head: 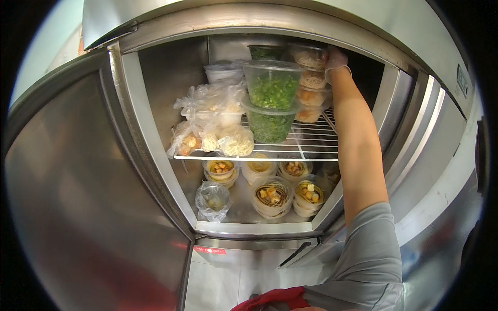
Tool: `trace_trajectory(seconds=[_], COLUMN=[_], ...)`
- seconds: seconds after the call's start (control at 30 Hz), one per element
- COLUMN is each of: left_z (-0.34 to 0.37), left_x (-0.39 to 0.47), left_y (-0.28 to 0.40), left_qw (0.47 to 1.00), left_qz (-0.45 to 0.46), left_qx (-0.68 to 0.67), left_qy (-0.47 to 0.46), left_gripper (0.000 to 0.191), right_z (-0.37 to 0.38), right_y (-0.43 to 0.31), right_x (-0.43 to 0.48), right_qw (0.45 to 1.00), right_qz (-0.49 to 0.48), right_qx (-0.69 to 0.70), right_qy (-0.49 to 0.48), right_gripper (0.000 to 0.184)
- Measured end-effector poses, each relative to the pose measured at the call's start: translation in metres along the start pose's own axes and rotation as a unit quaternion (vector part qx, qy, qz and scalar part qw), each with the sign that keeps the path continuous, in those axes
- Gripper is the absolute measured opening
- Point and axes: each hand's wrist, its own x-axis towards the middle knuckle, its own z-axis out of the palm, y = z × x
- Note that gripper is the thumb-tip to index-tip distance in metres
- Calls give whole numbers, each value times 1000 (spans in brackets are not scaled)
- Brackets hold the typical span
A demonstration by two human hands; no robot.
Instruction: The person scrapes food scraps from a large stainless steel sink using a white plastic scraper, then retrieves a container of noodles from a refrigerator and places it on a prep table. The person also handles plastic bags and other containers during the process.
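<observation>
My right hand (335,60), in a clear disposable glove, reaches to the back right of an open refrigerator and is at the side of the top tub (309,58) in a stack of clear plastic tubs with pale noodles. Its fingers are mostly hidden, so its grip is unclear. Left of that stack, two lidded tubs of chopped greens (272,87) stand one on the other on the white wire shelf (256,158). Tied plastic bags of noodles (236,140) lie to the left. My left hand is out of view.
The steel refrigerator door (85,171) stands open at left. Below the shelf are stacked noodle bowls (272,196) and a bagged container (213,200). The cabinet's right frame post (391,83) is close to my forearm. A lower door handle (294,254) juts out below.
</observation>
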Motion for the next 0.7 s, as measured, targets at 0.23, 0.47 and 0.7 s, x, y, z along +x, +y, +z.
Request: trace_trajectory(seconds=[0.23,0.47,0.7], left_z=[4,1,-2], left_x=[1,-6,-14], left_y=[2,-7,-15], left_qw=[1000,1000,999], left_qz=[8,6,12], left_qx=[-10,-15,-22], left_qy=[-11,-16,-20], left_gripper=[26,24,22], right_z=[-13,-27,-60], right_y=[-49,-64,-90], right_x=[-19,-57,-99], right_qw=[992,953,954], right_qz=[104,159,202], right_qx=[58,225,187], right_qy=[-31,122,115], right_gripper=[36,36,13])
